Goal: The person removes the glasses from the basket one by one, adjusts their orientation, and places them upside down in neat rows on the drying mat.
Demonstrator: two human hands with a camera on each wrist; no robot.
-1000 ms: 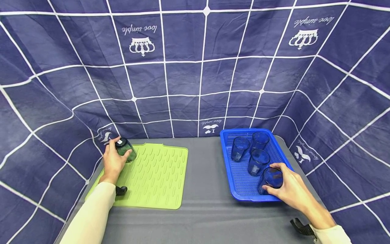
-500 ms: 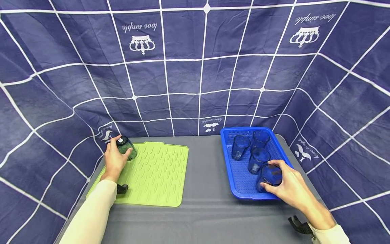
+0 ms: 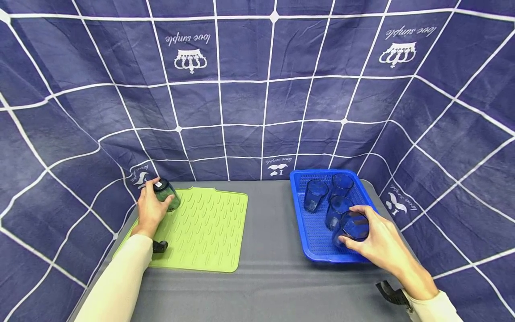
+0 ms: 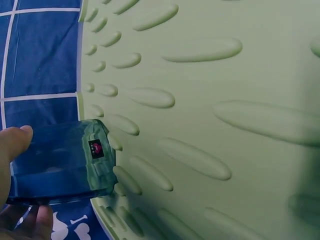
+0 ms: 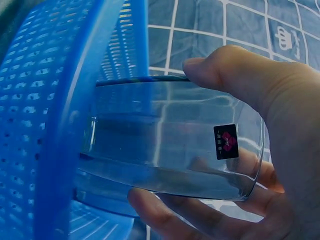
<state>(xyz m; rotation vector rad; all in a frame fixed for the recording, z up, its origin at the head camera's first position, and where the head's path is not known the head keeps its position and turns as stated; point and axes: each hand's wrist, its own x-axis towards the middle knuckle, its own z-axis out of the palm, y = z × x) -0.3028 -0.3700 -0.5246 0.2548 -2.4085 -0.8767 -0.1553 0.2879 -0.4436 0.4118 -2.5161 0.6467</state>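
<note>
Nearest are two cream fabric sleeves (image 3: 114, 279) with matte black wrist mounts (image 3: 392, 294), over a dull grey, faintly creased tabletop (image 3: 261, 288). The right hand (image 3: 384, 241) pinches a smooth, transparent, round-mouthed glass tumbler (image 5: 165, 135), thumb on one side and fingers curled under the other. Its rim faces up, a small black-and-pink square label (image 5: 226, 142) sits near the hand, and its lower end is inside the bright blue perforated plastic basket (image 3: 330, 258); whether it touches the basket floor I cannot tell.

To the left lies a lime-green, rubbery-looking mat (image 3: 209, 223), its corners rounded, its surface raised in slender oval ridges. At its far left corner the left hand (image 3: 152, 208) grips a transparent, blue-green-looking glass tumbler (image 4: 62, 160) between thumb and fingers, one end against the mat.

Farther into the basket stand three clear tumblers (image 3: 335, 214), tall and cylindrical, tinted blue by the latticed plastic. Behind everything hangs a softly wrinkled navy cloth (image 3: 245, 103), printed with white grid lines, crowns and lettering.
</note>
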